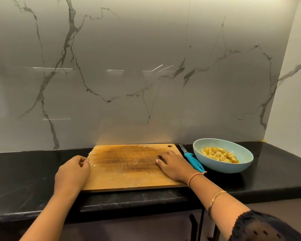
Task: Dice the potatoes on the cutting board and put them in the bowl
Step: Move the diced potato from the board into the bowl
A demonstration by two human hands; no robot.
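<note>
Looks nearly done: diced potatoes (219, 154) heaped in bowl (233, 168), cutting board (129, 176) bare save scraps (93, 165) by curled left hand (71, 173), grip unclear; right hand (172, 165) loose, resting on board

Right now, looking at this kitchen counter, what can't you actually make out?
Head view, all of these:
Whether the left hand holds anything: its own curled fingers hide the palm side.
The pale scraps at the cutting board's left edge: too small to identify.
The knife's blade: too small and blurred to read its edge.
How deep the diced potatoes lie: the bowl's near wall hides that.
</note>
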